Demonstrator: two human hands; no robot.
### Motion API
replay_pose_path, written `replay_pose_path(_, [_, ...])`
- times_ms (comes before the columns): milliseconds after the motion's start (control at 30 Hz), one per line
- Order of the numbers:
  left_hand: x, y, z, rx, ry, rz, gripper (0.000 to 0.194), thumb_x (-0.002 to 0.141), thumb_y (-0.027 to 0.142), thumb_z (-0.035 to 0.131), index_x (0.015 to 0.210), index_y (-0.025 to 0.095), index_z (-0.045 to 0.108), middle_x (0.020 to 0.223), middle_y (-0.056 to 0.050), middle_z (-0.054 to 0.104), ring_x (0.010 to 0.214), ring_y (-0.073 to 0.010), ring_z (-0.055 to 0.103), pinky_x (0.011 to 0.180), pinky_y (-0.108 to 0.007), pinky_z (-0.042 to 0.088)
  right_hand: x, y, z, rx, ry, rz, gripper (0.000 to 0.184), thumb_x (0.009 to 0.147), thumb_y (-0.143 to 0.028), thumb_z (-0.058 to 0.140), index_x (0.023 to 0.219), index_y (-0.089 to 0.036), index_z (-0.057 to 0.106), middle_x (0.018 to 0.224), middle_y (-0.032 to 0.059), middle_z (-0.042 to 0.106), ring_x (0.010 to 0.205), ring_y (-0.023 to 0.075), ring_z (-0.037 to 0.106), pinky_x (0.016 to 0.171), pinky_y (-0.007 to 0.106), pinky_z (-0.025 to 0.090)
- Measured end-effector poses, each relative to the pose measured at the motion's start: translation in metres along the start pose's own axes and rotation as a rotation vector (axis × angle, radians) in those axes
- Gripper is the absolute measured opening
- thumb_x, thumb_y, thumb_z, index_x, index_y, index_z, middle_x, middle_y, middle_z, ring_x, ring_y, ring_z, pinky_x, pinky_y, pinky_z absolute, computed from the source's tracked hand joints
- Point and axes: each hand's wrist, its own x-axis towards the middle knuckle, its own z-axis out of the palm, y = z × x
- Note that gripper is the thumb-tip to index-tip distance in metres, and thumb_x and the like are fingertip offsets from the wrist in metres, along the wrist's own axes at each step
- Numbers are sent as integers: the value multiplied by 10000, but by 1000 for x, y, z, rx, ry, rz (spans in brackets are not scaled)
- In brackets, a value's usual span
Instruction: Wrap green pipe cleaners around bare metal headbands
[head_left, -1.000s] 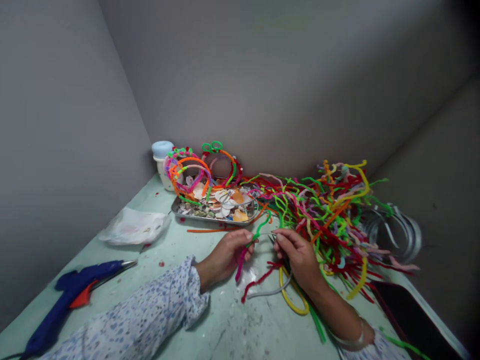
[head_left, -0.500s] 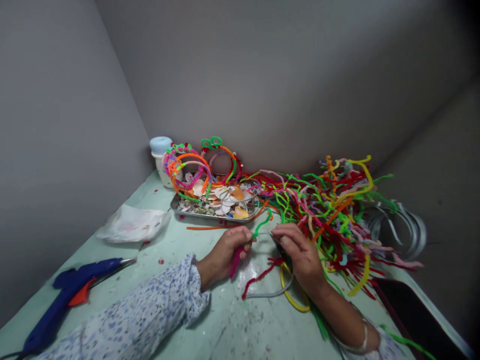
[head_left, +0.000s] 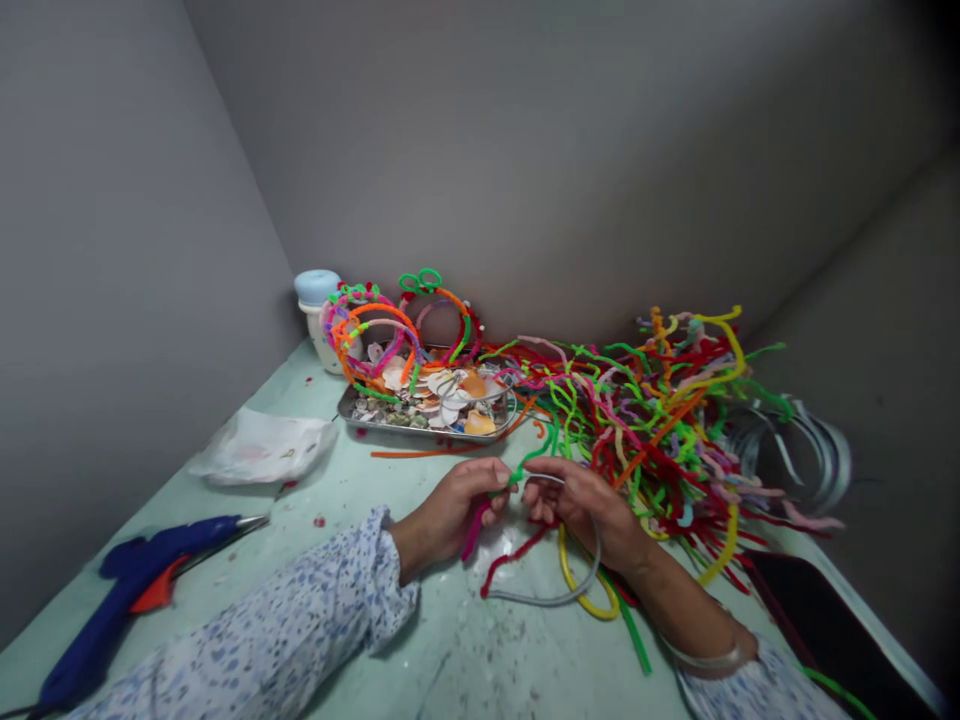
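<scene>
My left hand is closed around one end of a thin grey metal headband, with a magenta pipe cleaner hanging below the fingers. A green pipe cleaner is wound on the band just above that thumb, its free end pointing up. Close on the right, my right hand has curled fingers, its index fingertip against the green strand. The band's arch runs past this hand and down to a red-wrapped far end. Whether its thumb pinches the strand is partly hidden.
A tangled heap of pipe cleaners lies right of a metal tray with shells and decorated headbands. Bare metal headbands and a dark phone-like slab are at right. On the left are a blue glue gun, plastic packet and jar.
My right hand has moved left along the band to the green strand, whose free end now leans to the right. My left hand keeps its hold in nearly the same place.
</scene>
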Motion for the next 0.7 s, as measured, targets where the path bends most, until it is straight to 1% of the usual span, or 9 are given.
replay_pose_path(100, [0, -1, 0, 31, 7, 3, 140, 747, 235, 622, 712, 146, 520, 545, 40, 466, 419, -43, 344, 416, -195, 191, 0, -2, 1, -145, 16, 5, 391, 810, -409, 656, 1149, -215, 657, 876, 47, 694, 729, 143, 614, 671, 263, 472])
replay_pose_path(200, [-1, -1, -1, 88, 28, 10, 151, 762, 257, 621, 722, 146, 527, 552, 40, 472, 423, -44, 340, 423, -195, 201, 2, -9, 5, -410, 91, 27, 333, 819, -375, 653, 1112, -217, 663, 879, 38, 705, 756, 157, 631, 706, 286, 503])
replay_pose_path(233, [-1, -1, -1, 107, 35, 15, 154, 766, 263, 619, 724, 147, 528, 550, 42, 469, 423, -45, 338, 424, -196, 201, 2, -11, 7, -505, 116, 13, 314, 822, -374, 648, 1093, -217, 668, 906, 42, 707, 780, 168, 640, 714, 297, 515])
replay_pose_path(333, [-1, -1, 0, 146, 52, 33, 165, 767, 275, 619, 714, 152, 522, 545, 48, 454, 425, -47, 333, 429, -198, 206, 3, -16, 14, -785, 175, -120, 256, 837, -354, 622, 1043, -216, 689, 978, 53, 709, 862, 198, 654, 765, 324, 530])
replay_pose_path(400, [-1, -1, 1, 162, 64, 36, 179, 763, 290, 621, 706, 154, 519, 547, 50, 451, 425, -48, 332, 433, -200, 212, 2, -16, 18, -923, 223, -215, 211, 846, -323, 611, 1005, -214, 698, 948, 50, 716, 857, 198, 662, 784, 322, 523])
replay_pose_path(533, [-2, -1, 2, 193, 75, 37, 180, 764, 298, 619, 707, 154, 528, 542, 49, 451, 429, -54, 337, 432, -206, 209, 1, -10, 21, -1041, 260, -337, 170, 872, -292, 578, 970, -212, 691, 908, 49, 722, 819, 190, 670, 741, 303, 521])
replay_pose_path(600, [-2, -1, 2, 201, 73, 46, 170, 765, 288, 617, 707, 153, 532, 537, 51, 446, 432, -54, 337, 435, -206, 211, 0, -8, 21, -1065, 265, -364, 161, 878, -288, 573, 963, -210, 686, 894, 46, 720, 799, 183, 669, 729, 293, 520])
replay_pose_path(700, [-2, -1, 2, 219, 77, 56, 161, 763, 282, 617, 710, 153, 536, 531, 53, 444, 426, -55, 335, 430, -213, 208, 0, -5, 21, -1070, 271, -365, 155, 887, -292, 568, 958, -209, 679, 878, 38, 710, 776, 172, 662, 705, 277, 519])
